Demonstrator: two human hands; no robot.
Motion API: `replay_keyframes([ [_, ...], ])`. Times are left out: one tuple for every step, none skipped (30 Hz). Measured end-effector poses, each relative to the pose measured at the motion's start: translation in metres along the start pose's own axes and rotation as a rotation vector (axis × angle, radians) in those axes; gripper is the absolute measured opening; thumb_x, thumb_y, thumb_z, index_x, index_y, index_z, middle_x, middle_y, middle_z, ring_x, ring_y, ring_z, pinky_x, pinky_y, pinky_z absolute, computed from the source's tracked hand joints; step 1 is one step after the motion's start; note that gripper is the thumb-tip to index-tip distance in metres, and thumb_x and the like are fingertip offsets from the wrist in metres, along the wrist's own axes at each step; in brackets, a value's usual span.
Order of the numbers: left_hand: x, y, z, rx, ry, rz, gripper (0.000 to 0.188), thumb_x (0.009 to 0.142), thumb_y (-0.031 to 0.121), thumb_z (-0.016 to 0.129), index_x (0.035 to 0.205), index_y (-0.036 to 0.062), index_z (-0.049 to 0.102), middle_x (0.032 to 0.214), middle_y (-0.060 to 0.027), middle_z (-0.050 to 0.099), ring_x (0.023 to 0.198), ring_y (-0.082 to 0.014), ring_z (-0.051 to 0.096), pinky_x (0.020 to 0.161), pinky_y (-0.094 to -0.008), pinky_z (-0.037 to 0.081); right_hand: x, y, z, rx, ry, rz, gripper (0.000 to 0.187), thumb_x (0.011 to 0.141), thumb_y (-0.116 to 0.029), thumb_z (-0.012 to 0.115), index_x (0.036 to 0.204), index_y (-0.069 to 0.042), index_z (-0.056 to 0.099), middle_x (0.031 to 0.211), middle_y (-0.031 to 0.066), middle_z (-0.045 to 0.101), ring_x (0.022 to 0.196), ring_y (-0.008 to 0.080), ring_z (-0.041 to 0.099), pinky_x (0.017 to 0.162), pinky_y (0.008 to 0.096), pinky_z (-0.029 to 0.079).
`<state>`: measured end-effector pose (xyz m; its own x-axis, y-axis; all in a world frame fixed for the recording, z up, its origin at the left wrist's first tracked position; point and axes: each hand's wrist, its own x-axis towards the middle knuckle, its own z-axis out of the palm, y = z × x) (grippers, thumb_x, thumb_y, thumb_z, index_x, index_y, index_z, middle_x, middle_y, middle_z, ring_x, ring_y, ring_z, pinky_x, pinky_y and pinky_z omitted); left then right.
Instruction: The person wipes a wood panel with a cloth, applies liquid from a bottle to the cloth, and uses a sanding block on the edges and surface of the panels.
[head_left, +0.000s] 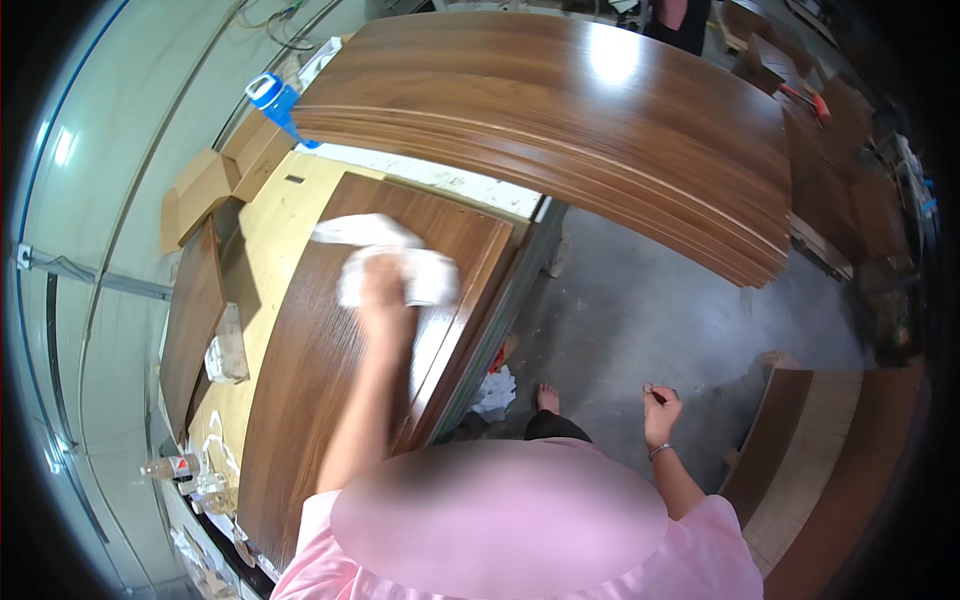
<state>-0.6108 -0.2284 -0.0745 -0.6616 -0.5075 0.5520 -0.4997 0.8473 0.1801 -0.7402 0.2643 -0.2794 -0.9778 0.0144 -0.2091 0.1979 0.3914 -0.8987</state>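
My left hand (383,285), a little smeared by motion, presses a bunched white cloth (430,278) onto a dark brown wood-grain panel (330,345). One fold of the cloth spreads out beyond the fingertips. The panel lies flat on a pale wooden worktable (285,215), and light glares off its right side. Away from the table, over the grey floor, my right hand (662,412) hangs with its fingers curled into a pinch. Something small and dark may be between them, but I cannot make it out.
A stack of brown panels (540,110) spans the far side, with a blue bottle (275,100) at its left end. Cardboard (200,190), a white block (227,345) and plastic bottles (172,467) line the left. More boards (800,450) stand at right; a person (680,25) is far off.
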Motion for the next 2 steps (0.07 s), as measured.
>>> replay_keyframes([
  [0.0100,0.0799,-0.0196,-0.332,-0.305,-0.214,0.034,0.103,0.023,0.050,0.131,0.0065,0.061,0.132,-0.0193,0.057,0.125,-0.0275,0.051,0.111,-0.0415,0.036,-0.0018,0.0091,-0.0042,-0.015,-0.005,0.016,0.006,0.084,-0.001,0.072,0.085,0.001,0.067,0.071,0.0005,0.060,0.059,0.0065,0.051,0.052,0.0232,0.040],
  [0.0047,0.0767,-0.0284,-0.316,-0.300,-0.233,0.034,0.103,0.023,0.050,0.131,0.0065,0.061,0.132,-0.0193,0.057,0.125,-0.0275,0.051,0.111,-0.0415,0.036,-0.0025,0.0085,-0.0049,-0.022,-0.036,0.068,0.005,0.085,-0.003,0.073,0.086,0.000,0.069,0.074,0.0014,0.061,0.061,0.0076,0.053,0.054,0.0241,0.043],
])
